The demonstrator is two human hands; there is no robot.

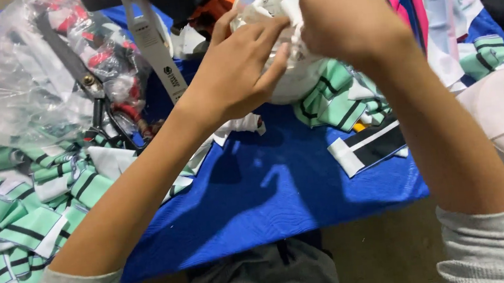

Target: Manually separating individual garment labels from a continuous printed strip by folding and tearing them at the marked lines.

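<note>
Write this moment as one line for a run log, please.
left hand: grip on clear plastic tub | right hand: pinching white fabric piece at tub mouth | blue cloth beneath | scissors left

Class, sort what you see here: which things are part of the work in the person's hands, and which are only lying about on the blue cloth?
In hand:
left hand
right hand
white fabric piece
clear tub

Lying about:
scissors
plastic bag
green striped pieces
black and white strip
blue cloth

A clear plastic bag (294, 63) stuffed with white fabric pieces, bulging and rounded, held up far centre over the blue worktop (281, 188).
</note>
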